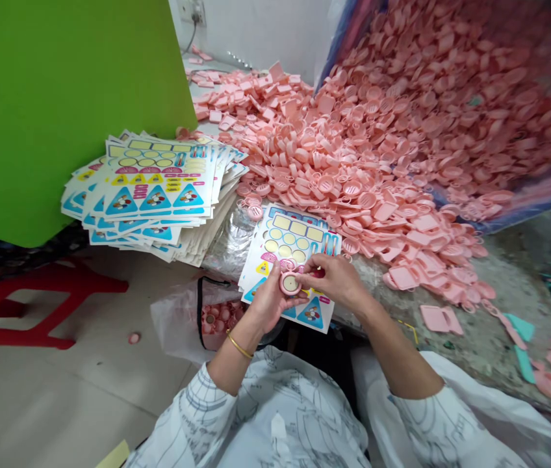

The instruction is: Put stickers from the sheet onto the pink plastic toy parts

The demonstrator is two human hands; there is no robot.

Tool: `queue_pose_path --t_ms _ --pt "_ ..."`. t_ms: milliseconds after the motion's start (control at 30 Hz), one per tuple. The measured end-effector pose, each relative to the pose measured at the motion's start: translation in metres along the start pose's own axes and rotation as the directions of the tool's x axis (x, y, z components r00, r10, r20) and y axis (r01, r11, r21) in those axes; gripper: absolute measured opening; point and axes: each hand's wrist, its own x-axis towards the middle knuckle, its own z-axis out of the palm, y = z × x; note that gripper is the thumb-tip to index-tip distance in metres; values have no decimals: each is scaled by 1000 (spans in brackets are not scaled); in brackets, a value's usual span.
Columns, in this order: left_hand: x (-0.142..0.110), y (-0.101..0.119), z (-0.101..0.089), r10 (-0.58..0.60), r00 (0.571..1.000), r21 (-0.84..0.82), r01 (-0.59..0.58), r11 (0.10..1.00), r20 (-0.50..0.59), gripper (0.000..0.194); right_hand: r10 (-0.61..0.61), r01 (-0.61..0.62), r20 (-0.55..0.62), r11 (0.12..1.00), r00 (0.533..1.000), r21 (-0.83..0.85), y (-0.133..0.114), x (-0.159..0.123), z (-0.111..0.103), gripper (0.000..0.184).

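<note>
A small round pink plastic piece (290, 282) with a pale yellowish disc on its face is gripped in my left hand (272, 297). My right hand (330, 278) reaches in from the right, thumb and finger pinched together at the edge of that piece. Whether a sticker is between those fingertips I cannot make out. Under both hands lies a sticker sheet (299, 234) printed with yellow circles, rectangles and blue triangles. It overhangs the front edge of the table.
A thick stack of sticker sheets (158, 188) stands at the left. Pink plastic pieces (334, 156) spill from a large tipped sack (509, 211). Below the edge hangs a bag (178, 318) with pink pieces inside. A red stool (36, 305) and a green panel (71, 97) stand left.
</note>
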Motion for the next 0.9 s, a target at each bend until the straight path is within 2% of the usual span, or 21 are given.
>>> queue_pose_path --t_ms 367,533,633,700,800,900 --pt "2 -5 -4 11 1000 18 -11 1000 8 49 -4 4 3 999 1000 -39 0 -1 1 29" --pt "-1 -10 -6 85 996 53 -87 995 39 38 -25 26 19 996 1000 -82 -2 -3 -1 28" --pt "-6 -12 -6 114 993 71 -115 991 23 40 -68 70 20 987 998 -142 -9 -8 2 29" --pt "-13 -10 -11 128 992 104 -125 987 -20 43 -97 91 -22 977 995 -191 -14 -15 5 28" --pt "-34 -6 -33 151 975 210 -116 971 -161 50 -71 51 -88 976 994 -212 -16 -34 7 26" --pt "-57 -1 -82 206 919 355 -80 932 -335 58 57 -71 -73 975 996 -211 2 -55 -3 25"
